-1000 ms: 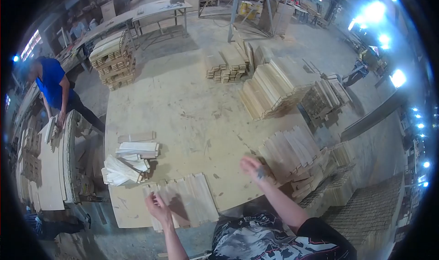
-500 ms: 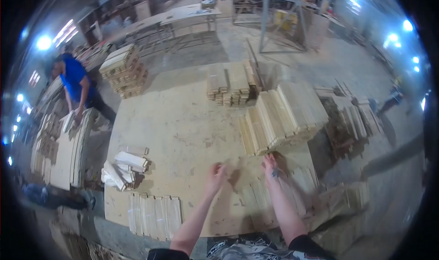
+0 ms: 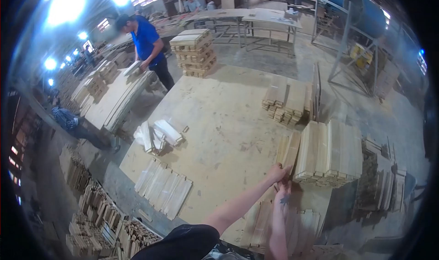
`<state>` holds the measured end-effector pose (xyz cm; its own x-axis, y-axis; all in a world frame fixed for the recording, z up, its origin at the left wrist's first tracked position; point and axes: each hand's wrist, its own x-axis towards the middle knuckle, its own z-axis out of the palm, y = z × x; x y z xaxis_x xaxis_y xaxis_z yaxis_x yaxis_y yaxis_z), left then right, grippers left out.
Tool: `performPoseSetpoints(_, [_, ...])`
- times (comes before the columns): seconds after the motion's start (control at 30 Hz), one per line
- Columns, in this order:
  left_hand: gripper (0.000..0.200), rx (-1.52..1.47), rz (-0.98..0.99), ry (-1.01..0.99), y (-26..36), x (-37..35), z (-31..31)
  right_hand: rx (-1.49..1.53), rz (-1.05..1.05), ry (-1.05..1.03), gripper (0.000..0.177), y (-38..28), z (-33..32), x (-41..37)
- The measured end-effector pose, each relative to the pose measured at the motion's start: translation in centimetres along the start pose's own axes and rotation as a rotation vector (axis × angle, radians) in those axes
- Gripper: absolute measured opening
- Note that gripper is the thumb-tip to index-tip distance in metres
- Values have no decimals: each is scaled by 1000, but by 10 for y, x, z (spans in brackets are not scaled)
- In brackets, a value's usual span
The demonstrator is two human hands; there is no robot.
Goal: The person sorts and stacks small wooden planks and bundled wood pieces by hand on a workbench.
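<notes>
My left hand (image 3: 277,172) is closed at the near end of some narrow wooden slats (image 3: 288,149), at the left side of a large stack of pale slats (image 3: 327,152). Just below it, my right hand (image 3: 283,188) is close against the same slat ends; its fingers are partly hidden, and its grip is unclear. A row of slats (image 3: 260,223) lies under and beside my right forearm. All of this rests on a wide wooden tabletop (image 3: 219,136).
White-wrapped pieces (image 3: 157,135) and a slat row (image 3: 163,188) lie on the left. Slat piles (image 3: 284,100) and a tall stack (image 3: 193,52) stand farther back. A person in blue (image 3: 148,40) works at another table (image 3: 114,98); another person (image 3: 68,118) is far left.
The view has swung left. My left hand has moved right to the slats and closed on them. The leftmost slats now stand slightly apart from the big stack.
</notes>
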<state>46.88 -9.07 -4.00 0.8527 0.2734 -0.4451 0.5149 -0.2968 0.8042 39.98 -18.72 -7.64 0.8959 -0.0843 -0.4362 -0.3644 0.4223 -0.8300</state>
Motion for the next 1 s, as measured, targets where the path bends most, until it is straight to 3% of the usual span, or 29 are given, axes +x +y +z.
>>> performPoseSetpoints(0.13, [72,-260,-33,-47,-34,10,-20,-81,14,-204,70,-7,9,-28])
performPoseSetpoints(0.27, [63,-420,-120,-187,-42,-94,-110,-85,142,-247,71,13,-8,-65])
performPoseSetpoints(0.37, [62,-510,-250,-241,-94,-163,-126,-53,335,-259,69,24,-3,-109])
performPoseSetpoints(0.43, [66,-535,-324,-251,-130,-215,-131,39,521,-355,67,-8,36,-173])
performPoseSetpoints(0.53, [66,-531,-357,-265,-150,-286,-160,-25,598,-457,62,60,16,-196])
performPoseSetpoints(0.6, [64,-390,-316,-219,-204,-290,-161,-142,565,-420,53,87,10,-217])
performPoseSetpoints(0.7, [60,-363,-200,-76,-218,-315,-180,-356,464,-296,47,111,10,-250])
performPoseSetpoints(0.77, [58,-301,-306,-107,-217,-317,-198,-442,443,-301,47,107,22,-266])
performPoseSetpoints(0.9, [61,-372,-76,-16,-276,-300,-192,-492,435,-224,52,108,26,-273])
performPoseSetpoints(1.0, [60,248,42,205,-266,-311,-216,-658,302,-214,56,101,24,-277])
